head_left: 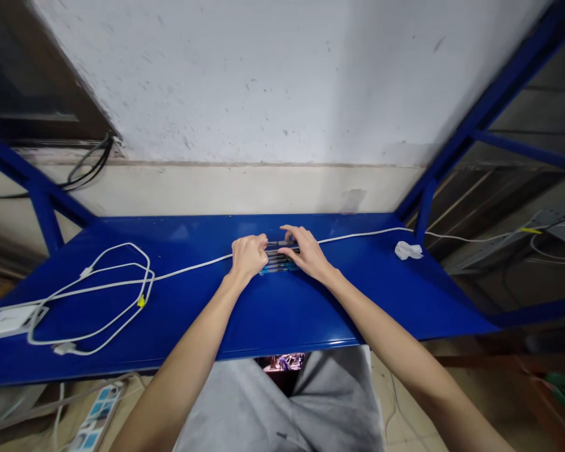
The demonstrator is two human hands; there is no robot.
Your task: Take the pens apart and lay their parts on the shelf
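Several slim pens [279, 262] lie side by side, left to right, on the blue shelf [282, 314], between my two hands. My left hand [249, 255] is closed at their left ends, its fingers curled round the end of the uppermost one. At the right ends is my right hand [306, 251], thumb and index finger apart, touching or just over the pens. Blue parts show on the lower pens. The undersides of both hands are hidden.
A white cable [193, 266] runs across the shelf behind the pens. On the left lie a looped white cable [122, 284] and a white adapter [10, 320]. Crumpled white tissue [408, 250] sits at the right. Blue posts [47, 216] and a wall [263, 94] stand behind.
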